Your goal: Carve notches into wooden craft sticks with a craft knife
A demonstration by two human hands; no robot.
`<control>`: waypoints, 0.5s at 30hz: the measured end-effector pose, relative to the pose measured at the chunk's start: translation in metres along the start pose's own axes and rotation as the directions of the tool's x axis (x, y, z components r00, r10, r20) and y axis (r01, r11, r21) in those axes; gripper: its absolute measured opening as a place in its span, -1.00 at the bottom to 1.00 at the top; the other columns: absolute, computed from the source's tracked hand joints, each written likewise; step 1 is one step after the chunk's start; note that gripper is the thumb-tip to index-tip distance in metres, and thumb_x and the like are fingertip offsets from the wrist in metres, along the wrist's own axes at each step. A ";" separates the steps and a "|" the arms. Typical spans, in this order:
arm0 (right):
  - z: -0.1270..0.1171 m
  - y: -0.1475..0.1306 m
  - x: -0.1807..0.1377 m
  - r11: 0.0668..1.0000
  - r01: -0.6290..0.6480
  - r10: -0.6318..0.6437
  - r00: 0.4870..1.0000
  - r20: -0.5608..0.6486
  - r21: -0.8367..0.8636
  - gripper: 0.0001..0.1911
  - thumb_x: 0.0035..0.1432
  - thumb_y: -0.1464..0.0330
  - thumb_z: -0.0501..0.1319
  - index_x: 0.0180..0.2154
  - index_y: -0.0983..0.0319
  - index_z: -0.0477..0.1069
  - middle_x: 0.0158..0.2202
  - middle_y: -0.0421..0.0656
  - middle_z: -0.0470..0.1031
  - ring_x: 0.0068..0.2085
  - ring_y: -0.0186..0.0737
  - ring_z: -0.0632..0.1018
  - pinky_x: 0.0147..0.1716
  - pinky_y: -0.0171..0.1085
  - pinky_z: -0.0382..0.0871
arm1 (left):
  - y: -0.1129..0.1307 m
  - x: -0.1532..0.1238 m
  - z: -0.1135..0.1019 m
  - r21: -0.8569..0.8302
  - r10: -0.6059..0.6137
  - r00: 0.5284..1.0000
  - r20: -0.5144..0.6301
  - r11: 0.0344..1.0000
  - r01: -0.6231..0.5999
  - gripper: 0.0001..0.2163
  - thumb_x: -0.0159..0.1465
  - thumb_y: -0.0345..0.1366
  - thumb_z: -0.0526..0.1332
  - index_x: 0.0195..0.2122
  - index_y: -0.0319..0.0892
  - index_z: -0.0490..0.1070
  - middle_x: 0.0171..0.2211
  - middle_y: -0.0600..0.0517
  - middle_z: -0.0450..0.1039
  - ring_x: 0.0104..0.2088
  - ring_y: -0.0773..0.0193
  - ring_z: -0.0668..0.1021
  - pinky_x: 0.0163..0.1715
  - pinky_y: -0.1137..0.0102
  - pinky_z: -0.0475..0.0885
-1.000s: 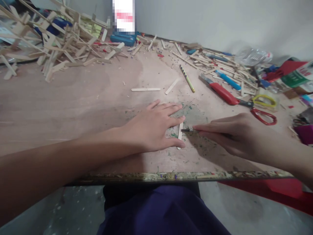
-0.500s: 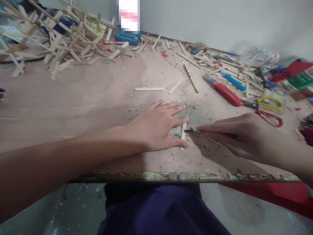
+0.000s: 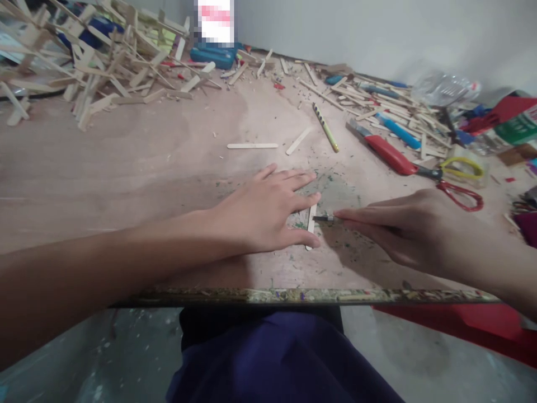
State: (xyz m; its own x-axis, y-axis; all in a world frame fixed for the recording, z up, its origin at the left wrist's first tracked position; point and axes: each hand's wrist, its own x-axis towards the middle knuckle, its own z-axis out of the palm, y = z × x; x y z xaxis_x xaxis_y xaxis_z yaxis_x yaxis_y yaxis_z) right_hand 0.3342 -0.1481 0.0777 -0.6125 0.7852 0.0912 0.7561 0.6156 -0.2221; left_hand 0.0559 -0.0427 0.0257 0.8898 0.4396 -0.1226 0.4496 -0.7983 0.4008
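Note:
My left hand [image 3: 274,210] lies flat on the wooden table with its fingers spread. Its thumb and a finger press down the two ends of a popsicle stick [image 3: 311,224], which lies roughly upright in the view. From the right, my right hand [image 3: 403,224] pinches a craft knife [image 3: 324,218], its narrow blade touching the stick's right edge around the middle. The knife's handle is hidden inside that hand. Small green shavings are scattered around the stick.
Beyond my hands lie two popsicle sticks [image 3: 252,146] and a yellow pencil [image 3: 325,127]. At right are a red-handled cutter [image 3: 390,154], scissors [image 3: 461,182] and a stick pile. A lattice of joined sticks [image 3: 104,67] stands back left. The table edge [image 3: 251,296] is close.
The view has tilted slightly, so everything sits a little higher in the picture. Both hands keep nearly the same pose, with the knife blade still at the stick.

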 end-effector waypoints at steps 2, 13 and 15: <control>0.002 -0.002 -0.001 1.000 0.000 0.000 1.000 -0.019 0.010 -0.59 0.70 0.39 0.19 0.18 0.28 0.83 -0.16 -0.03 0.90 -0.38 -0.18 0.82 -0.41 -0.26 0.50 | -0.001 0.000 0.001 -0.001 -0.001 1.000 0.001 1.000 0.001 -0.18 0.58 0.37 0.38 0.70 0.03 0.42 0.82 -0.10 0.04 0.81 -0.10 0.19 0.83 -0.14 -0.07; 0.004 0.007 -0.004 0.998 0.017 -0.019 1.000 0.018 0.062 -0.63 0.72 0.38 0.22 0.25 0.29 0.79 -0.27 -0.09 0.84 -0.48 -0.35 0.67 -0.52 -0.30 0.32 | -0.002 -0.001 0.001 -0.026 -0.002 1.000 -0.006 1.000 0.002 -0.21 0.59 0.34 0.37 0.69 0.05 0.42 0.82 -0.09 0.04 0.81 -0.13 0.19 0.82 -0.16 -0.06; 0.008 0.000 -0.005 0.994 -0.040 0.041 0.999 -0.001 0.097 -0.61 0.75 0.32 0.21 0.23 0.31 0.79 -0.09 0.01 0.90 -0.33 -0.25 0.83 -0.39 -0.35 0.54 | -0.002 -0.001 0.001 -0.024 -0.003 1.000 -0.008 1.000 0.003 -0.22 0.59 0.34 0.37 0.68 0.05 0.44 0.82 -0.09 0.05 0.81 -0.13 0.19 0.82 -0.15 -0.05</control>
State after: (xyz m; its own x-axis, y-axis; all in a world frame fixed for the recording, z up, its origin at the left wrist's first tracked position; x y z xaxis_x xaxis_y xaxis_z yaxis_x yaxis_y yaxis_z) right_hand 0.3353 -0.1525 0.0694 -0.5811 0.8096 0.0832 0.7541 0.5741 -0.3190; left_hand 0.0541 -0.0419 0.0244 0.8876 0.4457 -0.1162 0.4503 -0.7866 0.4224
